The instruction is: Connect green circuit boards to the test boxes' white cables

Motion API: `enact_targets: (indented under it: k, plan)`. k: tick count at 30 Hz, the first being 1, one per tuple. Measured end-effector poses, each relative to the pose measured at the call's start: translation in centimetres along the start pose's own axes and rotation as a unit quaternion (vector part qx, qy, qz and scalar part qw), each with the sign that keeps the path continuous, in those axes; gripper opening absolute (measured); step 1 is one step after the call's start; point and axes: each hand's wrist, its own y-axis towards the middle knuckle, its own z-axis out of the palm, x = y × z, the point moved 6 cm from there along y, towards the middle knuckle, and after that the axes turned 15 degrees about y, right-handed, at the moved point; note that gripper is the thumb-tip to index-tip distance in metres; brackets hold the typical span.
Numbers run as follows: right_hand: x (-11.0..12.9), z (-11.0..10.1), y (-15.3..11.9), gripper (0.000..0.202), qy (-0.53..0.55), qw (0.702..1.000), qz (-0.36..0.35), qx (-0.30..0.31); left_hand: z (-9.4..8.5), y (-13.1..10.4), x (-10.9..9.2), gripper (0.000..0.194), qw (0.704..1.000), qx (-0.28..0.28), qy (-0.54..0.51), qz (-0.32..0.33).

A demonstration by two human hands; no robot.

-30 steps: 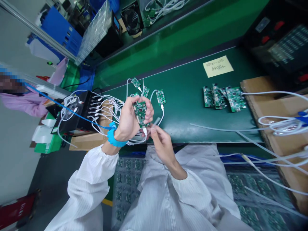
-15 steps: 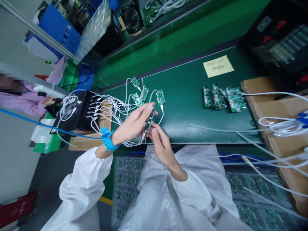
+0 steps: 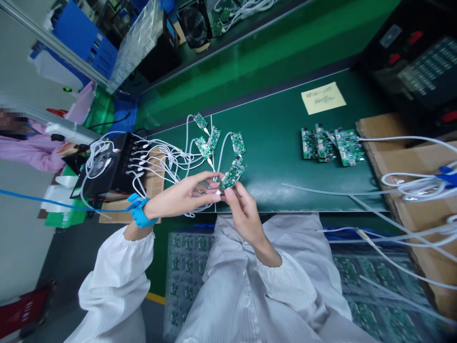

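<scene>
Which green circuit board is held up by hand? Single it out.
The green circuit board in the right hand, with the left hand at its white plug; nearby boards lie on the green table.

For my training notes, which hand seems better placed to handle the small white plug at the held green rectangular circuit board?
Probably the left: the left hand is at the small white plug, while the right hand holds the green rectangular circuit board.

Electronics workshop (circuit boards, cables)
</scene>
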Motion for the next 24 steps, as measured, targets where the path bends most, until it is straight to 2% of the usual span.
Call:
enact_targets:
  k: [3, 6, 8, 14, 24]
  plan:
    - [0.4, -0.2, 0.2, 0.034, 0.014, 1.0, -0.009, -0.023, 0.5, -0.5, -0.1, 0.071, 1.0, 0.005, 0.012, 0.011]
    - [0.8, -0.5, 0.2, 0.033, -0.008, 0.999, -0.018, -0.045, 0.7, -0.8, 0.0, 0.065, 0.998, -0.042, 0.048, 0.013]
    - [1.0, -0.7, 0.2, 0.034, -0.033, 0.997, -0.026, -0.06, 0.9, -0.9, 0.1, 0.06, 0.997, -0.05, 0.062, 0.012]
    - [1.1, -1.8, 0.4, 0.055, -0.008, 0.993, -0.023, -0.117, 1.5, -1.2, -0.1, 0.057, 0.998, -0.031, 0.045, 0.039]
    - [0.9, -1.8, 0.7, 0.062, 0.038, 0.994, -0.025, -0.104, 2.3, -1.9, -0.2, 0.052, 0.983, -0.04, 0.164, 0.072]
